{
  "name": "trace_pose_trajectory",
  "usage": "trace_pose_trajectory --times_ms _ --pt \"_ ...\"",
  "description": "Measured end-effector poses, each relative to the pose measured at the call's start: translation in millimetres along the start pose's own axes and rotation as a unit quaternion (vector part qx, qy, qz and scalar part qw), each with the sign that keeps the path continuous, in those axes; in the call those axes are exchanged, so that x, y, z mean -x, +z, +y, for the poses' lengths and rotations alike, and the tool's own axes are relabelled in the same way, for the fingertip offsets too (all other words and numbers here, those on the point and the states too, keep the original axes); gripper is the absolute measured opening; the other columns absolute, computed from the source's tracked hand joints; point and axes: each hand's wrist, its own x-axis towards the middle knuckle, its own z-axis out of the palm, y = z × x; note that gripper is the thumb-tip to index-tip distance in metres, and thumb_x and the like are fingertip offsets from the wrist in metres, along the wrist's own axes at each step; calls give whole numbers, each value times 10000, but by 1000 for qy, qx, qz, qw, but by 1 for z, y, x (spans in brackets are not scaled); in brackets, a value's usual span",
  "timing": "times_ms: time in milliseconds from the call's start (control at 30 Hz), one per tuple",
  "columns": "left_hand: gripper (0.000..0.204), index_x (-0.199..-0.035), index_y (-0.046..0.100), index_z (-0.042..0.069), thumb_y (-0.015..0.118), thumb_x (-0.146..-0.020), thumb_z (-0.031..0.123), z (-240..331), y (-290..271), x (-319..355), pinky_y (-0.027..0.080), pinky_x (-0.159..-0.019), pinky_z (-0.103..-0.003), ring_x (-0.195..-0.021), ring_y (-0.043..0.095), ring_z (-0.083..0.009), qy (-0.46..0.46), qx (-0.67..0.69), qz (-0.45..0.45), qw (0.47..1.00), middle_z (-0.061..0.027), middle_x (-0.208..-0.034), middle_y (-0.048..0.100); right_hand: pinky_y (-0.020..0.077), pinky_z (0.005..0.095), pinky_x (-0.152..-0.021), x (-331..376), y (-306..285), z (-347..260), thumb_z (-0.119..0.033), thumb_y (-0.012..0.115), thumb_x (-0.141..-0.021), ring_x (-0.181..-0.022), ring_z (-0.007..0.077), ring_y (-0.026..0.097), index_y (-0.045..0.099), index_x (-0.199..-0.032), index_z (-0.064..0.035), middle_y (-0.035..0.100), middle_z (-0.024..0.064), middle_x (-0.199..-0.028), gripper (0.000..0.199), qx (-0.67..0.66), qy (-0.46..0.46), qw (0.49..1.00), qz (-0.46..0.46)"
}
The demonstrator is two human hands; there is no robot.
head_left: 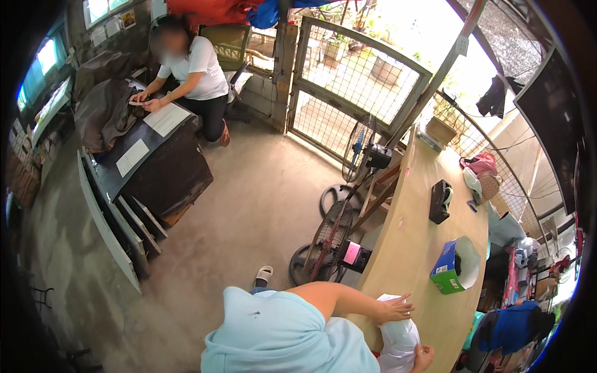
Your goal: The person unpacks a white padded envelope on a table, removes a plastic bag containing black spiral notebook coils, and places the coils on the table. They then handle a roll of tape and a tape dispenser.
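On the long pale wooden table [410,236] a green and blue box [449,270] lies on its side with a white plastic bag lining its open mouth, a small white label on its green face; further along the table stands a black tape dispenser [439,201], and beyond that a pink and white bundle [480,163] near the far end. A small pink label [352,253] sits on the black motor block of a floor fan [333,239] standing just beside the table's edge, with a second fan [360,155] behind it. A white tag [461,45] hangs from a slanted pole near the metal gate [354,81]. The white cloth [398,339] lies on the near end of the table, right at its edge. The left hand [394,308] rests flat on top of the cloth with fingers spread, pressing rather than gripping. The right hand [423,359] is at the cloth's lower right corner, touching it, fingers curled; whether it pinches the cloth cannot be told. Across the concrete floor, another person in a white shirt [205,62] leans over a dark desk [155,155] with white sheets of paper [165,118] on it.
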Motion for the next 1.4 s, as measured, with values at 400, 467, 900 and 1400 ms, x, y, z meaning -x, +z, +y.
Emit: trace_pose_trajectory --times_ms 400,467,900,1400 --pt "913 -1075 512 54 881 -315 400 -3 6 5 401 -867 -382 -1035 512 -283 -35 14 -69 997 -111 -1042 552 391 426 -527 -24 74 -67 -375 561 -844 -503 277 487 613 -723 50 543 200 -571 445 -53 -58 988 -134" --pt "792 -1069 516 54 842 -401 327 7 9 8 407 -883 -387 -1030 520 -279 -15 7 5 1000 -119 -1020 561 389 429 -522 -3 67 -78 -343 551 -836 -504 290 506 626 -726 31 558 201 -591 396 -32 -50 998 -35" --pt "857 -1236 413 73 826 -495 192 5 -46 4 405 -888 -415 -1044 507 -306 -121 84 -25 989 -146 -1114 510 488 416 -646 33 22 -15 -196 596 -798 -705 346 623 686 -767 -108 648 153 -766 130 -63 227 878 417" --pt "1089 -1344 307 57 863 -448 325 -9 -50 -19 396 -938 -444 -1119 483 -352 -60 17 -60 996 -184 -1214 490 379 393 -1005 4 38 -14 -627 749 -564 -1243 391 400 219 -1414 -51 354 340 -1323 1155 -146 179 973 -29"
